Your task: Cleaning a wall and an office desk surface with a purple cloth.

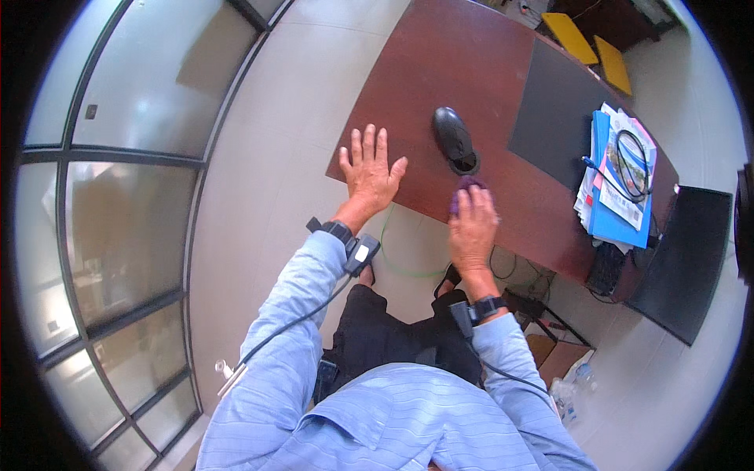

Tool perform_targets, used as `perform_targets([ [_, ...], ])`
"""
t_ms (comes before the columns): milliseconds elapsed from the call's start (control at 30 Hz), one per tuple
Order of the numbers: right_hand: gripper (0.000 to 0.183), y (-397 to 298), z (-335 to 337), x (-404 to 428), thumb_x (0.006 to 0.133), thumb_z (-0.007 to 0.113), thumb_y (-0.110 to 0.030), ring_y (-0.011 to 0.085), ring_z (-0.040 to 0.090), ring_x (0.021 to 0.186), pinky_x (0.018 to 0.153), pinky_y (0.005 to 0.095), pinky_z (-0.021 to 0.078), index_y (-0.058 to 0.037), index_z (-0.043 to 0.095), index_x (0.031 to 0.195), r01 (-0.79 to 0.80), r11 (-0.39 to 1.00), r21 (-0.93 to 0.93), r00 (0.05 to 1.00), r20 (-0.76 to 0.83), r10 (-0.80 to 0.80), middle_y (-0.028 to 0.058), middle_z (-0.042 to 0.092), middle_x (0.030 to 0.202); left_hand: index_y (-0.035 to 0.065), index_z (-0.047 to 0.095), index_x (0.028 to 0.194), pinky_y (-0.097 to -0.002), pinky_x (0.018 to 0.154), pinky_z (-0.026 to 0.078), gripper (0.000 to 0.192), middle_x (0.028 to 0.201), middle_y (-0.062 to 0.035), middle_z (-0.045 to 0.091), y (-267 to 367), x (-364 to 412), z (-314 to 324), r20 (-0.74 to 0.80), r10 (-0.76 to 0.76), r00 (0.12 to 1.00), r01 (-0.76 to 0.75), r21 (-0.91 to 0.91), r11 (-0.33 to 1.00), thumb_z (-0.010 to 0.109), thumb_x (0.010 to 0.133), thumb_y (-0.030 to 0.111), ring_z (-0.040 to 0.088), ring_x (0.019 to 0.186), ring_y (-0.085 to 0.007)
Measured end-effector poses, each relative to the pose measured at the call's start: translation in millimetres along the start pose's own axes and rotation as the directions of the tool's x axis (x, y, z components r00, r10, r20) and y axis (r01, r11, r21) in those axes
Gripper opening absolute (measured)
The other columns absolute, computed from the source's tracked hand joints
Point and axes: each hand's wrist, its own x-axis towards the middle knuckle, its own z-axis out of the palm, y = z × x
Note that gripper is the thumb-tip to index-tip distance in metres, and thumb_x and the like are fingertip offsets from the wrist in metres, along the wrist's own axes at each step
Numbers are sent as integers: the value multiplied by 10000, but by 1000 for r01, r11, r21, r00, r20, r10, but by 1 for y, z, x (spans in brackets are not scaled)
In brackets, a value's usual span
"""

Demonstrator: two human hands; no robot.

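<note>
Between my hands and a little farther off, a black shoe (453,134) rests on the dark reddish-brown desk (406,112), its toe pointing away and its opening towards me. My right hand (473,229) holds a bunched purple cloth (469,183) at the desk's near edge, just behind the shoe's heel. Part of the cloth is hidden under my fingers. Over the near left corner of the desk, my left hand (372,173) is spread palm down with nothing in it. Whether its palm presses on the wood cannot be told.
On the right, papers and a blue folder (618,226) lie under a coiled black cable (633,165). A black desk mat (556,112) is set into the desktop. A monitor (683,265) stands at the right end. Loose cables (530,274) hang below. Framed glass panels (129,235) line the left.
</note>
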Motion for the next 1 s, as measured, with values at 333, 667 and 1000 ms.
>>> perform_targets([
  [333,462,-176,61,97,889,607,-156,306,366,1391,1131,471,306,-119,537,1343,141,959,245,990,-9,-143,115,457,1438,5,412,1444,-448,1139,312,600,1469,-229,433,-95,-4,-41,111,144,983,-48,-609,792,508,988,383,390,1390,-357],
  [667,453,-139,67,169,899,610,-227,317,389,1373,1134,469,310,-153,548,1341,87,993,78,995,-60,-82,109,477,1429,-20,397,1442,-436,1161,288,627,1499,-250,380,-100,19,-60,286,237,928,-47,-543,839,514,983,391,358,1401,-379],
  [1000,427,-101,73,234,898,614,-205,302,393,1369,1127,466,321,-144,563,1317,41,994,101,993,-118,-29,102,473,1425,-3,448,1414,-469,1101,364,587,1539,-205,324,-98,42,-69,453,299,840,-132,-364,922,501,977,385,391,1366,-394],
])
